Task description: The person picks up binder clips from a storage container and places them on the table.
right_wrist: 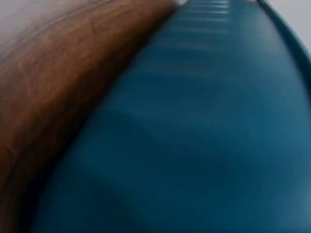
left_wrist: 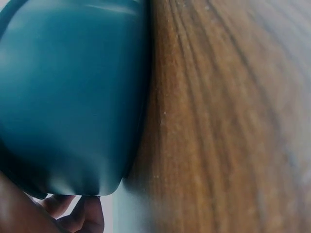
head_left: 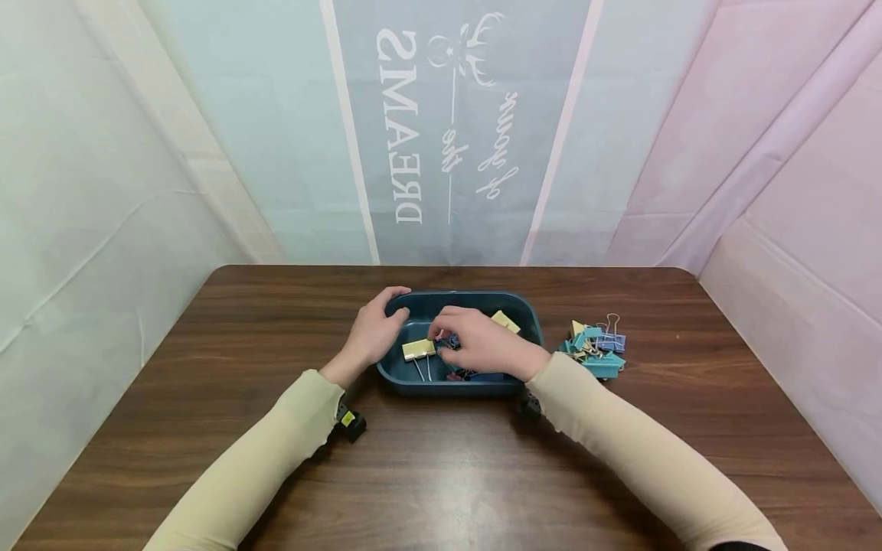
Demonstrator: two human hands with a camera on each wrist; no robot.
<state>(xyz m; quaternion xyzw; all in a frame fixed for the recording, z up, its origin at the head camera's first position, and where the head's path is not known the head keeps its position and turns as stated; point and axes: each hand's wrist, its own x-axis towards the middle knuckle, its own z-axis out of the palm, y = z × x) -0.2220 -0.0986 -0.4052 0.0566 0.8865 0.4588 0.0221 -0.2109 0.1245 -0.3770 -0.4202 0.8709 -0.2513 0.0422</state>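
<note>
Head view: hands (head_left: 372,333) (head_left: 485,344) partly hide bin (head_left: 455,389); clip pile (head_left: 601,366) right; cloth (head_left: 289,138) behind

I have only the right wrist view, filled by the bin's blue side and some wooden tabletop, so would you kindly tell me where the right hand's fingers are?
Observer: In the head view, the right hand has its fingers inside the bin.
Operator: Thank you; is anything touching the bin's left end?
Observer: Yes, the left hand grips the rim there.
Operator: Is anything lying beside the bin?
Observer: A pile of binder clips lies to its right.
</note>
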